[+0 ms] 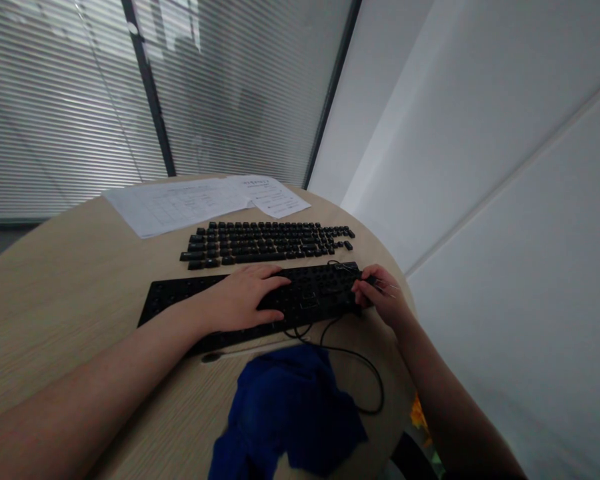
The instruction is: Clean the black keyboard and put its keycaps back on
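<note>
A black keyboard (325, 287), most of its keycaps off, lies across the table in front of me. My left hand (245, 297) rests on its middle, palm down with thumb and fingers apart. At the keyboard's right end, my right hand (380, 293) is closed on what looks like a wire keycap puller (371, 279). Its thin wires show on both sides of the fingers. Removed black keycaps (260, 240) lie in rows behind the keyboard. A dark cable (380, 387) loops out in front of it.
A crumpled blue cloth (290, 407) lies near the front edge of the round wooden table (80, 280). Between cloth and keyboard is a thin stick with a dark tip (211, 358). Printed papers (190, 203) lie at the back. A white wall (505, 200) stands close on the right.
</note>
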A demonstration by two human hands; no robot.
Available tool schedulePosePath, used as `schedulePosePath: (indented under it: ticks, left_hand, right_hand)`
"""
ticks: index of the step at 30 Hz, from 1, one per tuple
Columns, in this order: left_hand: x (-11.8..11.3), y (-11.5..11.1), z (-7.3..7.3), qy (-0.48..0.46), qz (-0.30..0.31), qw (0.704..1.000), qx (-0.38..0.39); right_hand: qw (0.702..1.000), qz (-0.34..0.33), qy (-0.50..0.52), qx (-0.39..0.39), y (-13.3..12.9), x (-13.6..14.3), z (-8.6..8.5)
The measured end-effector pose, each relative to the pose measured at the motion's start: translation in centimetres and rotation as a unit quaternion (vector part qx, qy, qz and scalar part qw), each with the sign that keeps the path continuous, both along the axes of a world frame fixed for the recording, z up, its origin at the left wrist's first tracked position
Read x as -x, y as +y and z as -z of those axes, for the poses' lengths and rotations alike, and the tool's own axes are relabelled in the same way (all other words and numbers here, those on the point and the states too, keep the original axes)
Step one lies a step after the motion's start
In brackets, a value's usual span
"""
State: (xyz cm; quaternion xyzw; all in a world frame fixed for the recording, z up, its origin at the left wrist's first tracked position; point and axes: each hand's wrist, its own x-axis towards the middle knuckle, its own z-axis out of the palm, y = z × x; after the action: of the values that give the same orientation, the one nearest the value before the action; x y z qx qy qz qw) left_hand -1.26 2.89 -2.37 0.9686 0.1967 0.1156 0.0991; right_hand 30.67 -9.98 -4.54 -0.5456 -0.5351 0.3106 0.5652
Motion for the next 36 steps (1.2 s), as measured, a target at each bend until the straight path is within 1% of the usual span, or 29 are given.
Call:
schedulePosePath:
  ticks: [3,7,10,14,17,22,27,32,36]
  left_hand:
    - [-0.1,-0.1,-0.1,0.01,-0.002,1.0,-0.006]
    - [-0.3,-0.2,-0.2,0.036,-0.009,0.999,-0.003]
    - [-0.4,-0.3,-0.2,0.045,-0.014,0.999,0.001]
    - [-0.4,-0.3,-0.2,0.047,-0.022,0.999,0.006]
    - [-0.4,-0.2,-0.3,0.051,-0.024,0.998,0.013]
    - [-0.3,0.0,-0.2,0.057,-0.021,0.998,0.006]
    - [-0.3,0.1,0.0,0.049,-0.02,0.999,0.013]
    - [-0.2,0.1,0.0,0.034,-0.016,0.999,0.018]
    - [-0.2,0.1,-0.1,0.036,-0.019,0.999,0.023]
  right_hand:
    - [1.0,0.001,0.01,-0.001,-0.2,-0.1,-0.1]
    - [0.998,0.019,0.06,-0.008,-0.3,-0.3,0.2]
    - [0.997,0.026,0.077,-0.012,-0.1,-0.5,0.5]
    - [0.998,0.029,0.049,-0.009,0.2,-0.4,0.8]
    - [0.999,0.044,0.022,-0.007,0.3,-0.3,0.9]
    - [0.997,0.074,0.007,-0.008,0.2,0.0,0.9]
    - [0.996,0.089,-0.006,-0.004,0.0,0.5,0.8]
    - [0.996,0.081,-0.013,0.025,-0.1,0.6,0.2]
    - [0.996,0.08,-0.017,0.041,0.0,0.6,0.1]
